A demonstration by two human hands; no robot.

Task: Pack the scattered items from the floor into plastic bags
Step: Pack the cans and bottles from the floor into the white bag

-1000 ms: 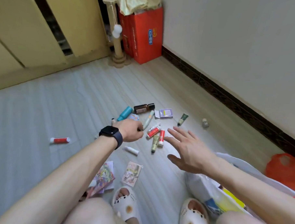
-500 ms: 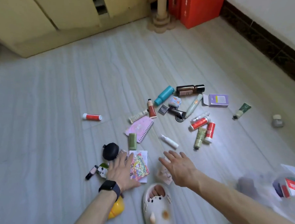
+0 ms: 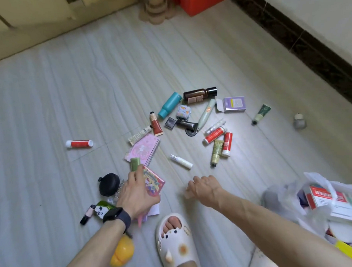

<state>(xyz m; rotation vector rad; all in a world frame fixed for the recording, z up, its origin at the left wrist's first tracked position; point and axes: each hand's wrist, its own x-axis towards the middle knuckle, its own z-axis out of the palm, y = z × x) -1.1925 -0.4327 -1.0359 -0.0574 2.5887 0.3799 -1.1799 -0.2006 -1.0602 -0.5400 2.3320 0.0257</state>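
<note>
Here, your left hand (image 3: 137, 194) grips the pink cartoon-printed square booklet (image 3: 154, 183) on the grey plank floor (image 3: 51, 107), just beyond your white slipper (image 3: 176, 244). The translucent white plastic bag (image 3: 285, 198), part-filled with boxes, lies well to your right, past your right hand (image 3: 205, 188), whose fingers curl down at the floor; whether they pinch anything cannot be told. So the booklet has to travel rightward across your body, and the right hand is the nearer one to the bag
</note>
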